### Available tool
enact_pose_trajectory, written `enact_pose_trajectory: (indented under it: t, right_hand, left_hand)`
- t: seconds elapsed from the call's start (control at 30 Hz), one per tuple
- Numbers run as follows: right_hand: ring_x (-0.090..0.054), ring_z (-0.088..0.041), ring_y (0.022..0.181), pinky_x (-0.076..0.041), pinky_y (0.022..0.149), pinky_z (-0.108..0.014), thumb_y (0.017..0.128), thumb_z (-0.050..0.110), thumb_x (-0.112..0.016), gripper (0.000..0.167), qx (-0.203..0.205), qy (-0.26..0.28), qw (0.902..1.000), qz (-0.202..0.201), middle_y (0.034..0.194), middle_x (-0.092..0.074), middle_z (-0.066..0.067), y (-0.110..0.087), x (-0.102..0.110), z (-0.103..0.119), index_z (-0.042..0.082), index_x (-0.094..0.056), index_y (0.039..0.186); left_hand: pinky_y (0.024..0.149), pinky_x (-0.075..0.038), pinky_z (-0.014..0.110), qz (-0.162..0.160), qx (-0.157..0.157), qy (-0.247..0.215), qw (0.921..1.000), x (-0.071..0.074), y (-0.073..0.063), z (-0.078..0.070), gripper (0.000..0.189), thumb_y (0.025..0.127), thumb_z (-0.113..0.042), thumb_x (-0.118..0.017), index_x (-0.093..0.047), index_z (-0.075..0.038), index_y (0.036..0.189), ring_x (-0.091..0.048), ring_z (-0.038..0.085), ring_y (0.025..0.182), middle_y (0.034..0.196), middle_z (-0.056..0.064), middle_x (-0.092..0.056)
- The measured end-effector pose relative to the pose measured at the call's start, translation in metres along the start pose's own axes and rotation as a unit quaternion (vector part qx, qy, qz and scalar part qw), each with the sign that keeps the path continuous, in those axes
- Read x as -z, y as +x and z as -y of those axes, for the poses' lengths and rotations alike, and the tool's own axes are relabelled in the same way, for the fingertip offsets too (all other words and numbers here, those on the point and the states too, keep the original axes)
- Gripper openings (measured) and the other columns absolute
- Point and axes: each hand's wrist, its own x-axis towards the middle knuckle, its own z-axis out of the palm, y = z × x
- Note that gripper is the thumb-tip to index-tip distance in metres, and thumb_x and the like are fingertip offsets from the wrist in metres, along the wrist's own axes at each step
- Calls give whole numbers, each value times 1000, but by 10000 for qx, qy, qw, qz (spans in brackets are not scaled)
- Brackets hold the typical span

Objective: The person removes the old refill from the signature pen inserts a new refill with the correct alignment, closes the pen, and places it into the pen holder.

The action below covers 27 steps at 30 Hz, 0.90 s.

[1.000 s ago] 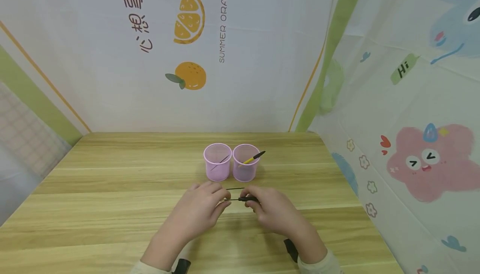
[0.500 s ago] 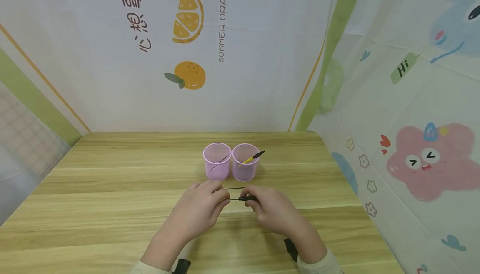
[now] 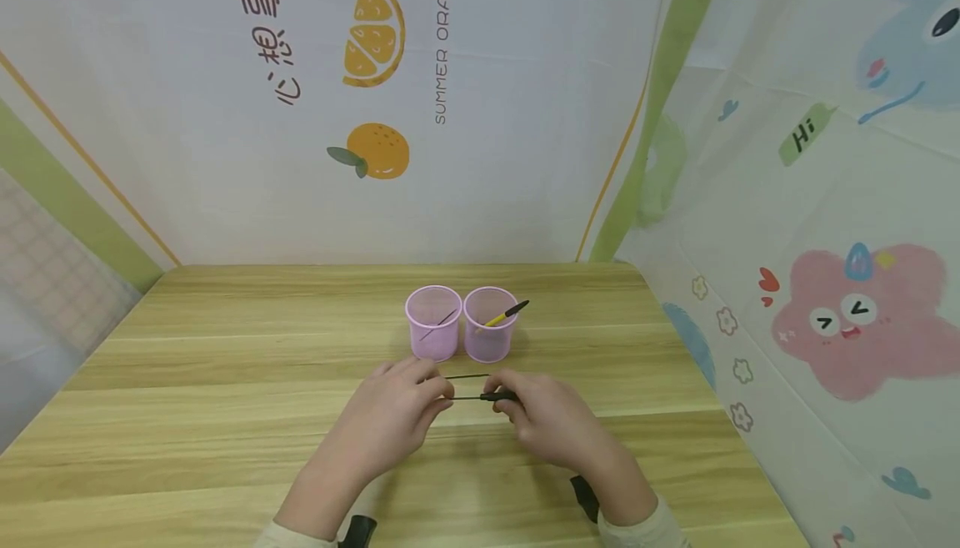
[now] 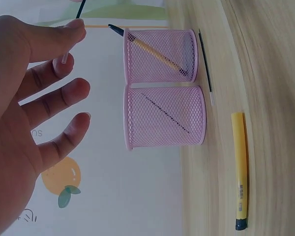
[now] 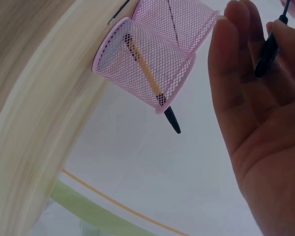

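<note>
Between my two hands stretches a thin black pen refill (image 3: 465, 398). My left hand (image 3: 392, 414) pinches its left end between thumb and forefinger, the other fingers spread loosely in the left wrist view. My right hand (image 3: 553, 419) grips the black tapered pen piece (image 5: 269, 53) from which the refill runs out. Behind the hands a second thin refill (image 4: 205, 66) lies on the table along the cups. A yellow pen barrel (image 4: 239, 164) with a dark end lies nearer; the left hand hides it in the head view.
Two pink mesh cups (image 3: 435, 348) stand side by side just beyond the hands. The left one holds a thin dark refill (image 4: 164, 113); in the right cup (image 3: 487, 349) leans a yellow pen (image 3: 504, 314) with a black end. A printed cloth (image 3: 495, 156) hangs behind the wooden table (image 3: 225, 364).
My left hand has shifted slightly left, and the gap between the hands has widened a little. The right hand stays almost in place, still gripping the black pen piece.
</note>
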Motion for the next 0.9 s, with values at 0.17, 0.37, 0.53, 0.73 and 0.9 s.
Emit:
enact_pose_trajectory:
  t: [0.17,0.37,0.53,0.73,0.9]
  right_hand:
    - [-52,1,70,-45,65,-21,102,12,-70,14,16,-81,10000,-25,86,-72,10,0,1,0,21,-70,113]
    - [-53,1,71,-46,66,-22,102,12,-70,13,-55,-64,10000,12,87,-72,10,-1,3,1,20,-70,112]
    - [-52,1,71,-45,65,-22,102,13,-70,15,-71,-59,10000,9,86,-71,11,-2,3,-1,22,-70,113]
    - [-51,1,68,-44,63,-22,102,13,-70,15,-112,-44,9999,7,84,-69,12,-2,4,-1,24,-69,113]
    - [-53,0,71,-45,65,-22,103,13,-69,15,-187,26,9998,46,87,-71,11,-3,6,-1,23,-69,113]
  left_hand:
    - [74,-49,31,-149,-65,-29,9999,0,-1,2,8,90,-23,-84,-78,-24,96,-64,9,90,93,-13,-67]
    - [75,-51,31,-235,-39,-3,9997,1,-2,4,11,88,-23,-87,-78,-26,94,-64,8,90,92,-14,-66]
    - [74,-51,31,-272,-24,8,9996,4,-3,5,13,86,-22,-88,-78,-26,93,-63,8,89,91,-15,-66]
    - [74,-51,31,-322,-41,45,9995,7,-3,7,12,87,-21,-88,-78,-24,93,-64,8,89,92,-14,-67]
    - [76,-54,34,-363,-23,89,9993,8,-5,9,12,87,-21,-88,-78,-24,93,-64,8,89,92,-14,-67]
